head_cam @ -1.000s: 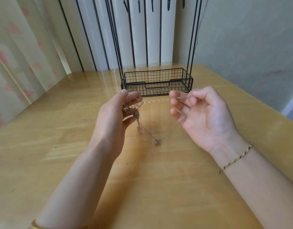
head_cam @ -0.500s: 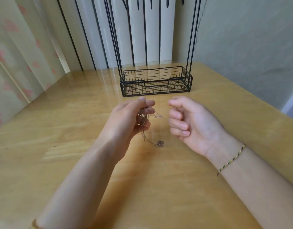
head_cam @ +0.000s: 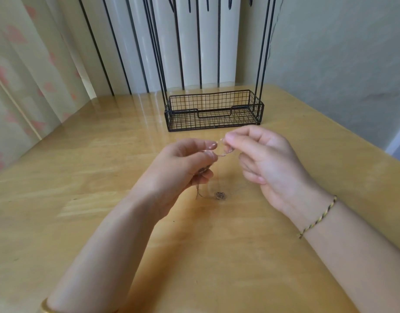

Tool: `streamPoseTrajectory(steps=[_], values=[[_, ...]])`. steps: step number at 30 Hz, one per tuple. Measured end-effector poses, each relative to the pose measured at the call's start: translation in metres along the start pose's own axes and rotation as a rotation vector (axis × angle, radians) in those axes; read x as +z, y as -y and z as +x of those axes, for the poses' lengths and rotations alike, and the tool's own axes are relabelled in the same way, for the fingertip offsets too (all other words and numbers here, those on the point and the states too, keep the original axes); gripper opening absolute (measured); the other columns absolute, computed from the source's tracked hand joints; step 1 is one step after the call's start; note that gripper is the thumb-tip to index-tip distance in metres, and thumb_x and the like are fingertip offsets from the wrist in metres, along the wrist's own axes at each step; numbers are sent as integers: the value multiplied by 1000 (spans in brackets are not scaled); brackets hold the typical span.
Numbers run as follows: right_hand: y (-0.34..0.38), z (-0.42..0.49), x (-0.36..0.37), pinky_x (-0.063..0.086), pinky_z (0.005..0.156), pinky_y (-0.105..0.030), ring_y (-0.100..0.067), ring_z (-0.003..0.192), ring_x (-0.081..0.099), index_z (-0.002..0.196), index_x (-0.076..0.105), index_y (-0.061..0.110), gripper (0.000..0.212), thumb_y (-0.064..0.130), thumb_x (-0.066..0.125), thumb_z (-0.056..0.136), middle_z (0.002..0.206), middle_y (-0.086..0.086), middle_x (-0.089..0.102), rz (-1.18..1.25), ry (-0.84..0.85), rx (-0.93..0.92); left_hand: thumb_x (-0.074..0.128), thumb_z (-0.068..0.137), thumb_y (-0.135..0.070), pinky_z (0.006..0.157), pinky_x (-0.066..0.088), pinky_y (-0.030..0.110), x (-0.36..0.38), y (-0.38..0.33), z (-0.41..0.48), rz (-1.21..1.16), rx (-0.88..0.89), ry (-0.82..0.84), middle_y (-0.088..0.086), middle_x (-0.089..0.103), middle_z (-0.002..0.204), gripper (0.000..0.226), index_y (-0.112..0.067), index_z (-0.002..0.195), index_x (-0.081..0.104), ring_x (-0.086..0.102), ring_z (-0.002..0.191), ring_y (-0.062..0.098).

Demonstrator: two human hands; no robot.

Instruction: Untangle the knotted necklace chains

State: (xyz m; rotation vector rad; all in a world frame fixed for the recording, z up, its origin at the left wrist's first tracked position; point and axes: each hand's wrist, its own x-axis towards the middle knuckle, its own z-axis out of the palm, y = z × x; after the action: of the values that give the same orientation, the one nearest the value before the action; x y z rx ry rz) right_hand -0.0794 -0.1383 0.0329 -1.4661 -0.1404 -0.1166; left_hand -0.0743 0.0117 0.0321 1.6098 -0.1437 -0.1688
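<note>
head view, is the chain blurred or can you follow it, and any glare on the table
Head view: the chain between the left hand and right hand is motion-blurred and too faint to trace; the basket behind is sharp. Head view: pale glare streaks the table at its far edge.

Necklace chains (head_cam: 222,153): thin, pale metal, partly blurred. A short stretch runs between the left hand (head_cam: 183,168) and the right hand (head_cam: 262,159), pinched at both ends. A bunched portion sits in the left hand, with loose strands hanging beneath. A small dark pendant (head_cam: 219,195) hangs lowest, at counter (head_cam: 217,256) level; contact not confirmed.
</note>
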Motion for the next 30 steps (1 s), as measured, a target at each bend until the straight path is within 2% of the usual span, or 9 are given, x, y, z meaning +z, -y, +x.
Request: streamPoseTrajectory(steps=[4, 9, 14, 16, 21, 26, 28, 30], values=[[1, 6, -5, 15, 33, -14, -4, 34, 20, 78, 57, 6, 11, 10, 57, 89, 67, -4, 60, 159, -57, 19, 60, 89, -2, 66, 50, 22, 1, 3, -1, 65, -24, 90, 4, 65, 88, 29, -10, 117, 61, 59, 68, 12], [-2, 9, -7, 21, 36, -17, -8, 42, 26, 79, 60, 8, 8, 11, 60, 86, 58, 1, 56, 148, -162, 31, 61, 85, 6, 58, 44, 19, 1, 3, 1, 104, 5, 68, -1, 64, 80, 33, -11, 113, 62, 59, 70, 12], [-1, 10, -8, 21, 38, -17, -9, 49, 35, 75, 57, 13, 13, 12, 59, 88, 66, -1, 60, 215, -176, 66, 59, 83, 8, 54, 41, 16, -3, 4, 2, 182, 24, 12, -1, 63, 80, 28, -14, 97, 68, 55, 66, 7], [-1, 11, -9, 21, 37, -17, -9, 47, 35, 75, 55, 14, 15, 12, 57, 89, 63, 0, 59, 253, -178, 89, 58, 84, 7, 53, 39, 16, -3, 4, 1, 197, 23, -20, -3, 65, 77, 24, -14, 90, 69, 54, 62, 4], [-1, 13, -13, 28, 42, -19, -11, 46, 34, 75, 54, 15, 15, 13, 56, 89, 54, 4, 47, 153, -237, 57, 58, 85, 4, 54, 36, 20, -4, 5, 3, 246, 16, -97, -3, 60, 74, 21, -15, 85, 66, 49, 54, 2], [-3, 13, -14, 37, 56, -19, -9, 52, 42, 71, 57, 17, 18, 16, 59, 89, 48, 7, 49, -21, -328, -11, 56, 87, 2, 54, 36, 22, -5, 5, 4, 271, 4, -165, -5, 56, 68, 20, -15, 85, 65, 46, 61, 11], [-4, 13, -15, 38, 64, -21, -8, 55, 45, 72, 57, 18, 17, 17, 60, 89, 45, 9, 48, -26, -355, 8, 56, 87, 0, 54, 34, 25, -5, 6, 6, 280, 9, -198, -7, 54, 62, 19, -15, 84, 66, 43, 61, 15], [-4, 15, -15, 42, 65, -22, -9, 53, 48, 73, 57, 18, 17, 17, 60, 90, 43, 9, 44, 45, -354, 45, 56, 88, -2, 53, 31, 27, -6, 7, 7, 289, 21, -220, -8, 52, 58, 17, -15, 83, 67, 40, 65, 19]])
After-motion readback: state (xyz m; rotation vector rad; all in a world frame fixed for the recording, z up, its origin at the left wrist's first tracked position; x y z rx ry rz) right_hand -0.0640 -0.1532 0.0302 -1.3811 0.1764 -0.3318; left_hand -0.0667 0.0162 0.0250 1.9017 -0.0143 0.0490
